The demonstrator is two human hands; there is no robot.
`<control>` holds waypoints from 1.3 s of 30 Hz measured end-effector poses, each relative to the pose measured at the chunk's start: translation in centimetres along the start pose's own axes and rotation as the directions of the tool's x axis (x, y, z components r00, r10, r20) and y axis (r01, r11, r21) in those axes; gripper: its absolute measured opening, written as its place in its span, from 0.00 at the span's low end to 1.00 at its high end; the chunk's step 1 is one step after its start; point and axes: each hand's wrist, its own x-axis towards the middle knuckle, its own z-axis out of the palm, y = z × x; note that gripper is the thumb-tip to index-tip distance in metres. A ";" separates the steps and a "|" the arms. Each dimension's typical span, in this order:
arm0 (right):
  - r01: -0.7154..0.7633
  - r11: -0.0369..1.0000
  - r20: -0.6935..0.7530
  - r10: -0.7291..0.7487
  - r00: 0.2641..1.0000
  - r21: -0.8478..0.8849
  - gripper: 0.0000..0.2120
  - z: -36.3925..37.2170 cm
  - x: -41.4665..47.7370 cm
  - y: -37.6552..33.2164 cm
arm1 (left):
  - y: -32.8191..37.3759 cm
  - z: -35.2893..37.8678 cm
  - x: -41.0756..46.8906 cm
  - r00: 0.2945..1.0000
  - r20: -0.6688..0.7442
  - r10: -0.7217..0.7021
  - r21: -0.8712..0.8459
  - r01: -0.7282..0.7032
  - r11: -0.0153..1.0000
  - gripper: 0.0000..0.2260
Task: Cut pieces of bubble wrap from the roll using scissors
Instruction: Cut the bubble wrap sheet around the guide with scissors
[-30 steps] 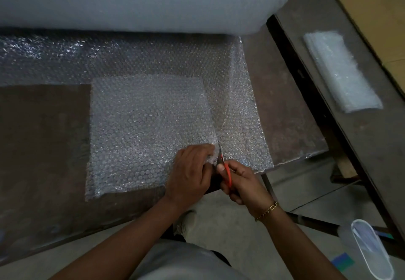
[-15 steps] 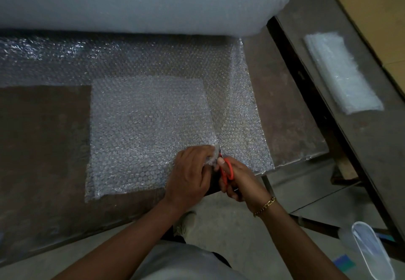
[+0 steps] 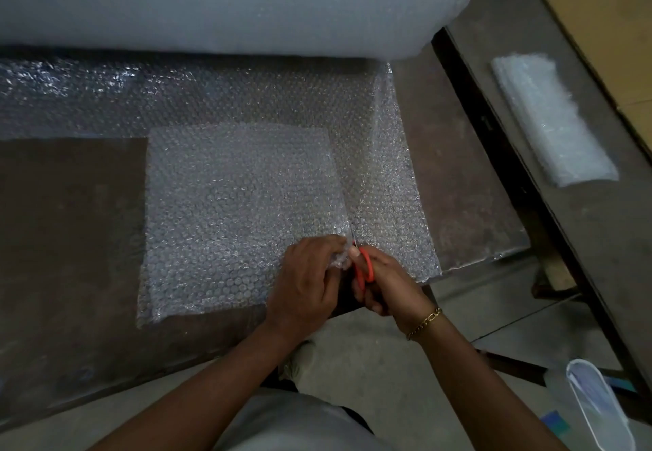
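While left hand (image 3: 303,278) pinches one clear bubble wrap sheet (image 3: 240,203), right hand (image 3: 388,286) grips one pair of orange-handled scissors (image 3: 367,269). One large white roll (image 3: 247,2) behind; one folded plastic stack (image 3: 550,119) at right.

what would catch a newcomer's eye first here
The huge bubble wrap roll fills the top of the view. At the near edge of the table, orange-handled scissors in the right hand meet the unrolled sheet, whose edge the left hand pinches.
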 end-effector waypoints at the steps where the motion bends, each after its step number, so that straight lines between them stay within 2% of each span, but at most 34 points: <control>1: 0.008 1.000 0.001 -0.008 1.000 0.000 0.14 0.0 -0.1 0.0 | 0.1 0.0 0.0 1.000 -0.003 0.002 0.000 -0.002 1.000 0.16; 5: 0.015 1.000 0.015 -0.016 1.000 0.026 0.22 -0.2 -0.2 0.1 | 0.1 -0.1 0.1 1.000 -0.019 0.003 0.003 -0.003 1.000 0.16; 11: -0.011 1.000 0.022 0.011 1.000 0.007 0.24 -0.5 -0.4 0.1 | -0.1 0.1 0.0 1.000 -0.014 0.009 0.010 -0.009 1.000 0.15; 19: -0.033 0.999 0.033 0.033 0.999 -0.008 0.21 -0.7 -0.3 0.1 | -0.1 0.0 0.0 1.000 -0.024 0.002 -0.022 -0.003 1.000 0.16; 22: -0.017 1.000 0.029 0.017 0.999 -0.005 0.17 -0.5 0.3 -0.2 | -0.1 -0.1 0.1 1.000 -0.009 -0.003 -0.028 0.003 1.000 0.16; 32: -0.005 1.000 0.011 0.005 1.000 -0.024 0.18 -0.6 1.0 -0.6 | -0.1 0.1 0.1 1.000 -0.023 0.009 -0.012 -0.009 1.000 0.15; 39: -0.015 0.999 -0.008 0.015 1.000 -0.041 0.16 -0.6 1.0 -0.6 | -0.1 0.1 0.0 1.000 -0.017 0.009 -0.013 -0.009 1.000 0.15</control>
